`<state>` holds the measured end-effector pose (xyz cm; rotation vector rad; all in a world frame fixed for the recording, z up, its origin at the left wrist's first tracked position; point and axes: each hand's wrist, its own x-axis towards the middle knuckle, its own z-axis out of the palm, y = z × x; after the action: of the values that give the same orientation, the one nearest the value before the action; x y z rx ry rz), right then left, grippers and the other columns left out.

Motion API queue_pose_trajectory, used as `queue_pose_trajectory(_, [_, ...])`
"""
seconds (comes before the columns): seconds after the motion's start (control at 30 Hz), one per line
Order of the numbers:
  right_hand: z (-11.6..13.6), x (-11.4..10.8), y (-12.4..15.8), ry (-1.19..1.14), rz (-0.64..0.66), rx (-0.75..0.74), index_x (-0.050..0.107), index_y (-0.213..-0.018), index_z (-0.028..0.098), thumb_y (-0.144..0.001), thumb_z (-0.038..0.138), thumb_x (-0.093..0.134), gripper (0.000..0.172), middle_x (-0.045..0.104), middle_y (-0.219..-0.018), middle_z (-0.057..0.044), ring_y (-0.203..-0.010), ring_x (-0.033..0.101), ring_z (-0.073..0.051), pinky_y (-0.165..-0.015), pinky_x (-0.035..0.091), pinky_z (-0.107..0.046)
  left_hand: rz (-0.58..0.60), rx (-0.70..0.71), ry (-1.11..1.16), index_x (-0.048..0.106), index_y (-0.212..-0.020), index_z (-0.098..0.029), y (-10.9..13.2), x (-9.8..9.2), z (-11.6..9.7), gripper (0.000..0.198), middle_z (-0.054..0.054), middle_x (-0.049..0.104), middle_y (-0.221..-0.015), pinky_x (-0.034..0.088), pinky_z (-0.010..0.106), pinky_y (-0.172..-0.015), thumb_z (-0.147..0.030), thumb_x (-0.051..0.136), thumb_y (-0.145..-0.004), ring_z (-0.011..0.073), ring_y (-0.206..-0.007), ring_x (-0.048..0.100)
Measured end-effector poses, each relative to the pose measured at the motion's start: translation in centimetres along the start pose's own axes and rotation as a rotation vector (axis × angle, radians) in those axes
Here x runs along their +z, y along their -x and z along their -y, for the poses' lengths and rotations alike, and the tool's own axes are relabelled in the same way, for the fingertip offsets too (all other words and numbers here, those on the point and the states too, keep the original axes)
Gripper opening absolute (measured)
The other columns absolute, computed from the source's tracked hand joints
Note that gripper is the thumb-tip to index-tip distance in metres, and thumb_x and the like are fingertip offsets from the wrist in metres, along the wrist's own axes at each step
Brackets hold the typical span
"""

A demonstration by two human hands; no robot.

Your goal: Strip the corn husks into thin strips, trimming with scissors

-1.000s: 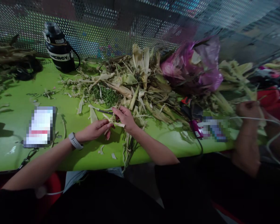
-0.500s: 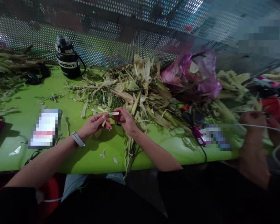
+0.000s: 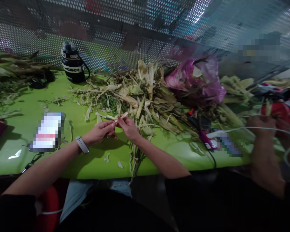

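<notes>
My left hand (image 3: 103, 130) pinches one side of a small bundle of pale corn husk strips (image 3: 115, 118). From the other side my right hand (image 3: 128, 126) grips the same strips, thumb and fingers pressed together. The two hands nearly touch, just above the green tabletop (image 3: 91, 161). How the strips are joined is too small to make out. Right behind the hands spreads a heap of dry corn husks (image 3: 127, 96) mixed with green sprigs. Loose husk strands (image 3: 136, 161) trail to the table's front edge below my right hand.
A phone (image 3: 46, 132) lies left of my hands. Behind it stands a black bottle (image 3: 73, 64). A pink plastic bag (image 3: 195, 80) sits at the back right. Farther right, a co-worker's hand (image 3: 262, 124) works near a white cable (image 3: 246, 128). A perforated metal screen (image 3: 106, 35) borders the back.
My right hand has turned and closed onto the husk strips, nearer my left hand. My left hand has shifted slightly, its fingers still pinching. The view has tilted a little.
</notes>
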<state>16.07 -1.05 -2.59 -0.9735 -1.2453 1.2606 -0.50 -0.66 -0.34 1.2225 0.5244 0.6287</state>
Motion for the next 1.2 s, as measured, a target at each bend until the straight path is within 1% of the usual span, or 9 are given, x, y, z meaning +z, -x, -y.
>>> queue_pose_trajectory(0.2, [0.4,0.4,0.3,0.034,0.035,-0.009,0.054,-0.074,0.02,-0.08,0.061,0.063,0.043,0.052,-0.063,0.004,-0.06,0.049,-0.01,-0.06,0.042,-0.024,-0.104,0.059,-0.3,0.061,-0.084,-0.016,0.0,-0.4,0.2,0.039,-0.007,0.04,-0.053,0.051,0.025,-0.063,-0.054,0.055,-0.089,0.007,-0.049,0.041])
queue_pose_trajectory(0.33, [0.4,-0.2,-0.3,-0.007,-0.036,0.014,0.059,-0.074,0.019,-0.078,0.057,0.068,0.039,0.057,-0.068,0.002,-0.063,0.052,-0.011,-0.062,0.044,-0.025,-0.101,0.042,-0.424,0.062,-0.091,-0.016,0.0,-1.1,-0.6,0.042,0.0,0.056,-0.066,0.048,0.026,-0.059,-0.055,0.047,-0.092,0.012,-0.058,0.055])
queue_pose_trajectory(0.47, [1.0,-2.2,-1.2,-0.038,-0.15,0.047,0.067,-0.088,0.02,-0.075,0.055,0.068,0.037,0.062,-0.071,0.001,-0.063,0.055,-0.013,-0.062,0.045,-0.026,-0.483,0.179,-0.703,0.059,-0.081,-0.018,0.2,-3.2,-2.7,0.043,0.002,0.055,-0.063,0.039,0.027,-0.056,-0.051,0.037,-0.097,0.0136,-0.056,0.051])
queue_pose_trajectory(0.53, [1.4,-3.0,-1.5,0.067,-0.088,0.04,0.069,-0.086,0.019,-0.077,0.051,0.065,0.033,0.063,-0.074,-0.001,-0.067,0.056,-0.014,-0.065,0.044,-0.026,-0.555,0.171,-0.766,0.054,-0.065,-0.018,0.3,-4.3,-3.4,0.036,-0.001,0.047,-0.053,0.029,0.027,-0.052,-0.046,0.057,-0.089,0.0126,-0.05,0.041])
queue_pose_trajectory(0.67, [1.9,-3.2,-1.5,0.34,0.06,0.031,0.067,-0.076,0.018,-0.081,0.048,0.063,0.03,0.064,-0.075,0.0,-0.07,0.053,-0.013,-0.066,0.039,-0.025,-0.416,-0.134,-0.975,0.047,-0.041,-0.019,0.2,-5.6,-2.7,0.045,-0.001,0.032,-0.037,0.019,0.029,-0.052,-0.035,0.081,-0.065,0.0145,-0.048,0.039])
queue_pose_trajectory(0.83, [1.8,-2.7,-0.9,0.502,0.219,-0.013,0.065,-0.079,0.017,-0.086,0.056,0.056,0.041,0.057,-0.071,0.001,-0.065,0.047,-0.012,-0.063,0.035,-0.025,-0.352,-0.14,-1.158,0.054,-0.05,-0.019,0.1,-5.6,-2.0,0.026,-0.001,0.045,-0.044,0.022,0.027,-0.05,-0.025,0.074,-0.066,0.0128,-0.046,0.038])
queue_pose_trajectory(0.97, [1.5,-2.6,-0.8,0.44,0.083,-0.102,0.068,-0.085,0.018,-0.088,0.06,0.052,0.045,0.064,-0.085,-0.003,-0.081,0.056,-0.016,-0.077,0.042,-0.028,-0.602,0.109,-0.931,0.055,-0.07,-0.018,0.1,-4.8,-3.2,0.019,0.001,0.058,-0.063,0.034,0.026,-0.053,-0.031,0.066,-0.079,0.0131,-0.055,0.048])
queue_pose_trajectory(1.1, [1.7,-1.6,-0.3,0.315,0.046,-0.086,0.066,-0.092,0.02,-0.082,0.058,0.061,0.039,0.064,-0.086,-0.002,-0.08,0.057,-0.015,-0.073,0.044,-0.027,-0.393,0.2,-0.293,0.048,-0.085,-0.018,0.0,-2.7,-2.8,0.028,0.001,0.063,-0.079,0.05,0.028,-0.067,-0.035,0.069,-0.08,0.0139,-0.072,0.062])
queue_pose_trajectory(1.2, [1.9,-0.6,0.2,0.249,0.091,-0.021,0.062,-0.082,0.02,-0.076,0.054,0.07,0.036,0.055,-0.069,0.003,-0.064,0.049,-0.011,-0.059,0.039,-0.024,-0.337,0.22,-0.163,0.048,-0.085,-0.017,-0.1,-1.4,-1.8,0.031,-0.002,0.06,-0.077,0.051,0.026,-0.071,-0.028,0.076,-0.075,0.0105,-0.072,0.061])
